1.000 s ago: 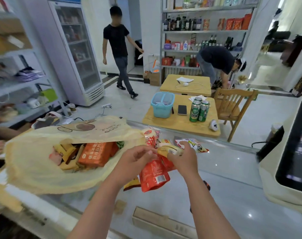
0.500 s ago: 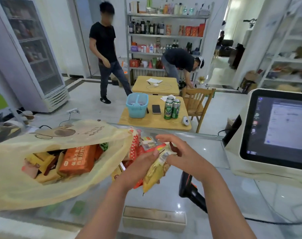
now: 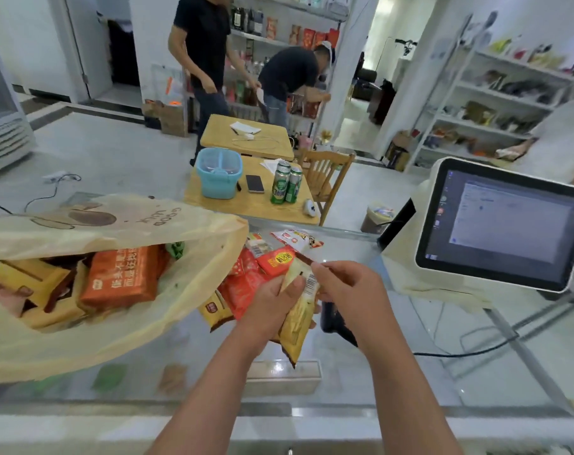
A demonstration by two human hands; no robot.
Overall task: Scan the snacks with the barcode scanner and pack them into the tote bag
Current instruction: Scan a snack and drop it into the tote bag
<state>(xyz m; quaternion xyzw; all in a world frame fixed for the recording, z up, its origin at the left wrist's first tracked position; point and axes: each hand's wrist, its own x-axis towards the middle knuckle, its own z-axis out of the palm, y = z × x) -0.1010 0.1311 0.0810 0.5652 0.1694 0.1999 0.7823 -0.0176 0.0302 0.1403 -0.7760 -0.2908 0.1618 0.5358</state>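
I see a glass table [image 3: 394, 372] in a shop with shelves [image 3: 495, 93]. My left hand [image 3: 272, 303] and right hand [image 3: 348, 287] pinch a yellow snack packet [image 3: 298, 326] in their fingers, and the right half-hides the barcode scanner [image 3: 332, 318].

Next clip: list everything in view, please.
tote bag: one, cream, open on counter's left.
orange pack: one, orange, inside the tote bag.
yellow packet: one, yellow, held above counter.
red packs: several, red, beside the bag's mouth.
barcode scanner: one, black, on counter, partly hidden.
till screen: one, white-framed, counter's right.
cans: two, green, wooden table beyond.
basket: one, blue, same table.
phone: one, dark, same table.
left hand: grips the yellow packet.
right hand: pinches its top.
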